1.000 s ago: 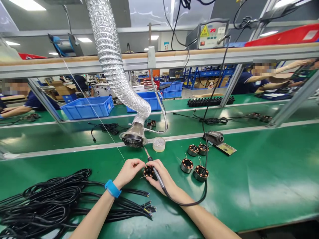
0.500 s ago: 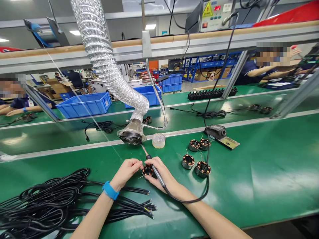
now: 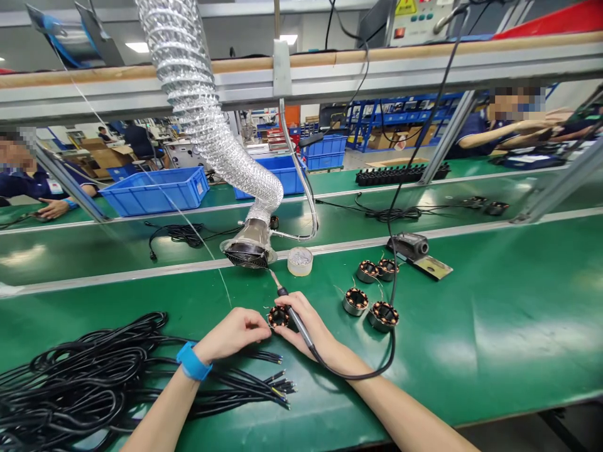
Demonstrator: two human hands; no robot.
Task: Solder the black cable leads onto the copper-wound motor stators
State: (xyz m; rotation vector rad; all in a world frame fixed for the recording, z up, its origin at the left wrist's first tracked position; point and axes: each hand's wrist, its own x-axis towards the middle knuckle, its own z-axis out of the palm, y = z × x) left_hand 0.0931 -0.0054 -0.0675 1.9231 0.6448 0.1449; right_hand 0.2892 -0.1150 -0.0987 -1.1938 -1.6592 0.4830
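Note:
A small ring-shaped motor stator with copper windings stands between my two hands on the green bench. My right hand grips a soldering iron, its tip pointing up and away, while thumb and fingers also hold the stator's right side. At the stator's left edge, my left hand, with a blue band at the wrist, is closed in a pinch; thin wire ends stick out there, but what the fingertips hold is hidden. A strand of solder wire hangs down beyond my left hand.
Several black cables lie at left. More stators and an iron stand are at right. A fume duct hangs ahead beside a round tub. Co-workers sit across the bench, near a blue bin.
My left hand has moved left and lower around the stator, from its upper side to its left edge. My right hand still holds the iron and stator.

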